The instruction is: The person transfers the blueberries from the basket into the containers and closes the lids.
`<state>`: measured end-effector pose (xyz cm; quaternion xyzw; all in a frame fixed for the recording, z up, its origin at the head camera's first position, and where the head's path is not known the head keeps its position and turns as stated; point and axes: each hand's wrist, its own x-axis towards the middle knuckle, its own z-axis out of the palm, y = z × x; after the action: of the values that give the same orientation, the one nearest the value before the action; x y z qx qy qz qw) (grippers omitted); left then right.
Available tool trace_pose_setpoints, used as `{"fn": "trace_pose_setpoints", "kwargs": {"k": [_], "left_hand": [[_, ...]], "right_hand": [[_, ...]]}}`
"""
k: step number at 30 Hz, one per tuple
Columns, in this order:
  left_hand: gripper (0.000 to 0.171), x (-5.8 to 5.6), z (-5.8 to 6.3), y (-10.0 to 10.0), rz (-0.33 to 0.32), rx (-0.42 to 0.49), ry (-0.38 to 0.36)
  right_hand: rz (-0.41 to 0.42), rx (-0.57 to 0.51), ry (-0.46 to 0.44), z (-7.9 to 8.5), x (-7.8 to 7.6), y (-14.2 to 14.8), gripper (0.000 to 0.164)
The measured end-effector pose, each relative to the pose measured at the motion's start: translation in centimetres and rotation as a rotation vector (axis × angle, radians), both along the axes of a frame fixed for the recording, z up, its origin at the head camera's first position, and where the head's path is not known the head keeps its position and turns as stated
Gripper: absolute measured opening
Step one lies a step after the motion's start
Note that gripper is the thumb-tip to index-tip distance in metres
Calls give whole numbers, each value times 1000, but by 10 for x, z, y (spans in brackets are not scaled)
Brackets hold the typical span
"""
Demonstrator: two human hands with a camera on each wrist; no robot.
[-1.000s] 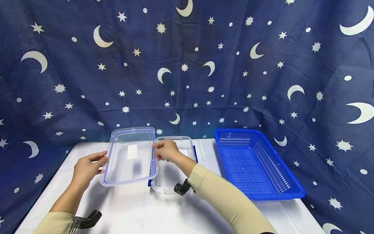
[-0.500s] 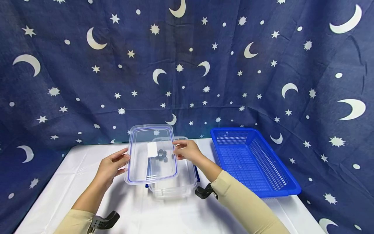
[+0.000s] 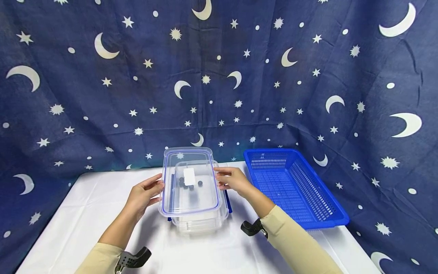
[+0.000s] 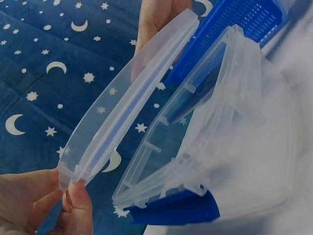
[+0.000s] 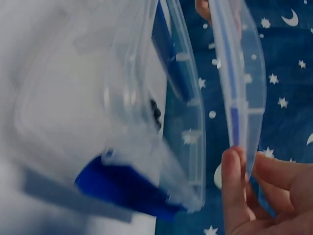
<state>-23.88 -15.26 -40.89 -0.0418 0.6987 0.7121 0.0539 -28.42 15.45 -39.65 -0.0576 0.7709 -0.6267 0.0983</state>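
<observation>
Above a clear plastic food container (image 3: 200, 224), my two hands hold its see-through lid (image 3: 171, 201), which has a blue seal line and a white label. My left hand (image 3: 143, 196) pinches the lid's left edge, thumb against fingers, as the left wrist view shows. On the opposite edge my right hand (image 3: 236, 180) has the same kind of pinch. A gap separates lid and container in both wrist views. Blue side clips (image 4: 176, 208) on the container hang swung outward. Several small dark round things (image 3: 200, 183) show through the lid, inside the container.
A blue perforated plastic basket (image 3: 297, 220) stands to the right on the white-covered table (image 3: 102, 198). Behind the table hangs a dark blue cloth (image 3: 154, 95) with moons and stars.
Both hands have carried the lid rightward, from left of the container to over it. The dark round things now show through the lid. The basket stays where it was.
</observation>
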Motion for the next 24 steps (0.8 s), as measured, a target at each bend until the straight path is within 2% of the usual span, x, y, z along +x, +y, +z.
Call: {"fn": "trace_pose_setpoints", "kwargs": {"k": [5,10,15,18,20,24], "left_hand": [[59,0,0,7,-5,29,-8],[58,0,-1,11,-15,29,-19],[57,2,0,15,-61,21,-14],[58,3,1,17,-64,16,-8],[57,3,2,17,-55,12,-11],[56,3,3,15,-49,8,-29]], "right_hand": [[62,-9,60,-8,-6,13,41],[83,25,138,-15,-11,21,45],[70,56,257,-17,-18,27,44],[70,78,329,-17,-19,29,42],[73,108,382,-10,-12,28,41],[29,153,534,-12,-8,28,34]]}}
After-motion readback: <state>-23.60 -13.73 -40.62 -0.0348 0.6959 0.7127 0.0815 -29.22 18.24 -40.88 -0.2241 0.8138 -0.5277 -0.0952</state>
